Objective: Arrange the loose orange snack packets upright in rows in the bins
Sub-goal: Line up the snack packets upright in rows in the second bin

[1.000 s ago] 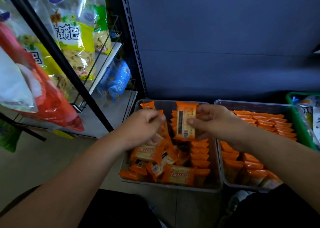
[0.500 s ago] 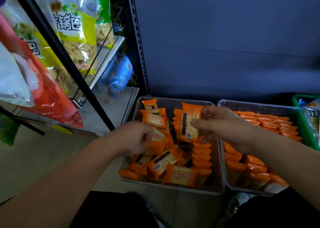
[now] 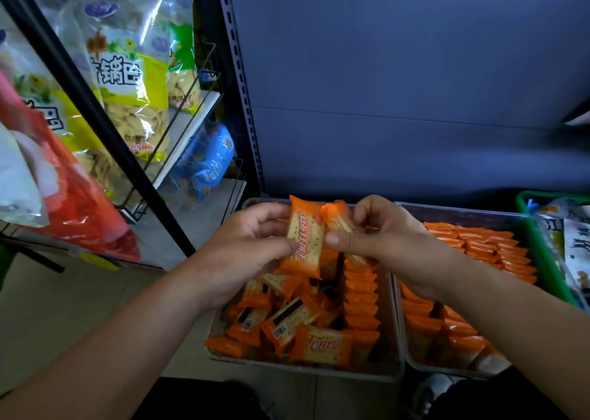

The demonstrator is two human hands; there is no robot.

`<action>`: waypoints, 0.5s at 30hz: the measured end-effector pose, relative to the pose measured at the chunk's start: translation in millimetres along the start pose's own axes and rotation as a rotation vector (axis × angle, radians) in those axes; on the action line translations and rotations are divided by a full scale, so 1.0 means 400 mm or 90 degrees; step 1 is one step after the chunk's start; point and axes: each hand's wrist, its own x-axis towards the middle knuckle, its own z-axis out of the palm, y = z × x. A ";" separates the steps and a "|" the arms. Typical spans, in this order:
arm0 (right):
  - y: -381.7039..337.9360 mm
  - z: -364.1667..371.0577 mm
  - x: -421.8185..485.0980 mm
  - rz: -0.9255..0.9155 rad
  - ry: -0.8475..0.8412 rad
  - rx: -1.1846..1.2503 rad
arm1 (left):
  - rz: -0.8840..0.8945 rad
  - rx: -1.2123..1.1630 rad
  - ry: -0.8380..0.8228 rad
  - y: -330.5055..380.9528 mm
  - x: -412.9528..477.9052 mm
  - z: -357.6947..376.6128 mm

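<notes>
Two clear plastic bins stand side by side on the floor. Over the left bin (image 3: 306, 370), my left hand (image 3: 245, 247) pinches an orange snack packet (image 3: 305, 239) held upright, label facing me. My right hand (image 3: 380, 237) touches that packet's right edge with its thumb and grips a second orange packet (image 3: 336, 218) behind it. Below them, several loose packets (image 3: 287, 317) lie jumbled in the left half of this bin, and an upright row (image 3: 360, 298) runs down its right side. The right bin (image 3: 415, 363) holds upright rows of packets (image 3: 485, 247).
A black wire rack (image 3: 105, 125) with big snack bags stands to the left. A blue bag (image 3: 207, 161) lies on its lower shelf. A green basket (image 3: 542, 260) with other bags sits at the far right. A dark blue panel (image 3: 399, 84) rises behind the bins.
My left hand has risen out of the loose pile with a packet and brought it up against my right hand, which still holds its own packet above the left bin.
</notes>
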 end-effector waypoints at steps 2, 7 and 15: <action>0.008 -0.007 0.003 0.004 0.025 -0.010 | 0.002 0.002 0.007 0.001 0.002 0.006; 0.000 -0.017 -0.002 -0.013 0.084 -0.114 | 0.020 -0.026 0.080 0.000 0.015 0.010; 0.020 -0.032 0.017 0.008 0.126 -0.055 | -0.020 -0.126 0.044 0.003 0.026 0.052</action>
